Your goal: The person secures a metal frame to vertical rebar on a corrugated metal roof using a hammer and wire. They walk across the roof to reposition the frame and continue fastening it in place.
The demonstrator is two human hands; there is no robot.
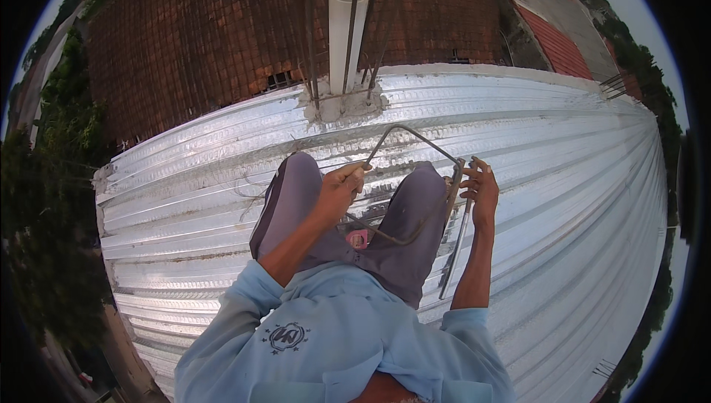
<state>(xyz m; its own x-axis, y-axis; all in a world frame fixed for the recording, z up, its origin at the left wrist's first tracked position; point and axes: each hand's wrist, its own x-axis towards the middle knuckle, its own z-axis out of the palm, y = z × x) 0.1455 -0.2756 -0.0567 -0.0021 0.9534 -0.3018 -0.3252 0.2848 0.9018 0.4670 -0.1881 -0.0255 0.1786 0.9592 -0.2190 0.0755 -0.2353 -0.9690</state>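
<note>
A thin steel bar bent into an open, four-sided frame like a rebar stirrup (415,130) is held up over my lap. My left hand (343,187) is closed on its left side, fingers pinched round the bar. At the frame's right corner, my right hand (480,187) grips a pincer-like tool (461,236) with long handles hanging down beside my right knee. The tool's head touches or overlaps the bar; whether it bites on it I cannot tell. A pink tape measure (358,238) lies between my thighs, below the frame.
I sit on a ribbed silver metal roof (548,181). Ahead stands a white pipe (346,40) among upright rebars (307,32) in rough concrete. Beyond the roof edge is a brown tiled roof (192,40). Thin loose wire (254,190) lies by my left knee.
</note>
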